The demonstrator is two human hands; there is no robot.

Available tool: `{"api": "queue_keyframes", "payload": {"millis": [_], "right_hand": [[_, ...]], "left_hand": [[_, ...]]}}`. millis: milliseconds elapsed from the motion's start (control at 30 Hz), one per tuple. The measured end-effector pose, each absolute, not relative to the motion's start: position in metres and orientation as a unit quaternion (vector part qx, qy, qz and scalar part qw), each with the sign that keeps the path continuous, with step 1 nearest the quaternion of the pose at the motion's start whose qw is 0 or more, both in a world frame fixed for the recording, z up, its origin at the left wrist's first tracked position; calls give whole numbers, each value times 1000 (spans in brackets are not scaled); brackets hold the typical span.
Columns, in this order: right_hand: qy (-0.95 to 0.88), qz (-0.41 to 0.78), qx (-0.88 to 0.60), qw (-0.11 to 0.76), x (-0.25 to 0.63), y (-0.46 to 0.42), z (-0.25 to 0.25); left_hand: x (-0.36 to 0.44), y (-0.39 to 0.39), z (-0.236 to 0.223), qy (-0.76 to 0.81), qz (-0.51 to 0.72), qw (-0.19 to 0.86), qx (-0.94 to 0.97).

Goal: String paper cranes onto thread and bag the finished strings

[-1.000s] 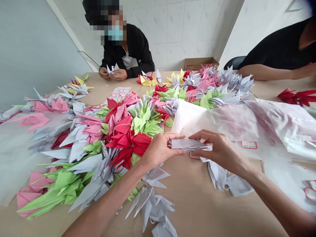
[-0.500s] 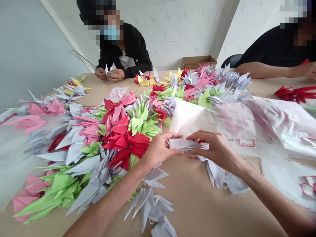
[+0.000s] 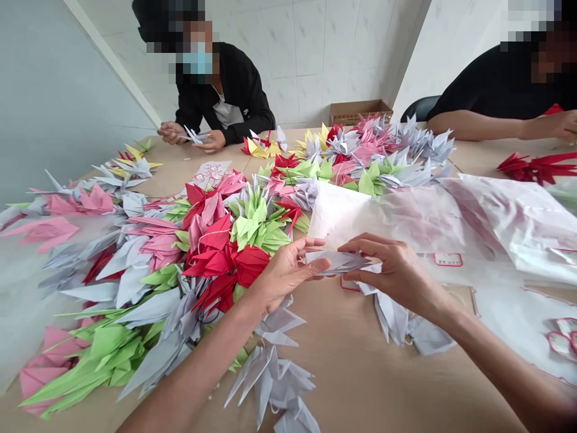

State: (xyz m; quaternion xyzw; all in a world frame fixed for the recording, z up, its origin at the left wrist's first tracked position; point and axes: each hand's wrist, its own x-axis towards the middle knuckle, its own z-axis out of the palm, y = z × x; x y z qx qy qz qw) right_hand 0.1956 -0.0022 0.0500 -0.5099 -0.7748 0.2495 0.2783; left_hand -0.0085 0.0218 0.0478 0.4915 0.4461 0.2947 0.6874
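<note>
Working this rig from afar, I see a heap of red origami cranes (image 3: 225,264) just left of my left hand (image 3: 282,273). Its fingers (image 3: 311,243) are half-curled, their tips pressing one end of a pale lilac paper crane (image 3: 338,261). My right hand (image 3: 392,264) curls over the other end, gripping it; held from both sides, the folds seem kept flat. Below those fingers lie more pale cranes (image 3: 392,319); beyond them, a translucent plastic bag (image 3: 419,222) spreads across the wooden table (image 3: 360,373).
</note>
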Motion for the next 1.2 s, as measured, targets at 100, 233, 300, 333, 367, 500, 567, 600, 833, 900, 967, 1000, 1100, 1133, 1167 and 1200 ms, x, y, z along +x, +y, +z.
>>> {"api": "queue_keyframes", "payload": {"millis": [100,233,300,333,367,500,567,600,833,900,967,1000,1100,1133,1167,1200], "right_hand": [[-788,233,-494,284,194,-4,49],[-801,206,-480,292,192,-5,47],[-813,192,-465,293,191,-5,46],[-820,184,-456,293,191,-5,45],[-827,177,-447,292,190,-5,44],[-842,168,-420,294,186,-7,42],[-851,163,-412,284,185,-7,43],[-856,158,-410,273,187,-7,45],[-817,163,-522,183,232,5,61],[-803,180,-550,144,244,9,61],[-794,200,-562,112,250,10,58],[-790,211,-567,102,250,11,56],[-775,242,-578,80,247,11,50],[-772,252,-580,69,246,11,49],[-770,261,-579,59,244,11,48],[-769,271,-577,52,243,12,47]], "left_hand": [[-8,22,46,469,294,687,472],[-7,23,41,473,290,686,471],[-8,23,40,474,284,687,471],[-8,22,40,476,281,688,471],[-9,22,40,477,279,687,472],[-9,21,42,467,267,697,473],[-9,22,41,457,260,707,473],[-9,22,40,457,261,707,472],[-14,28,35,497,281,675,468],[-14,28,35,502,278,663,481],[-14,28,34,504,277,651,495],[-14,29,34,503,278,648,500],[-15,30,35,494,276,651,506],[-16,30,35,490,266,655,510],[-17,31,36,485,250,659,517],[-19,31,37,480,229,662,529]]}}
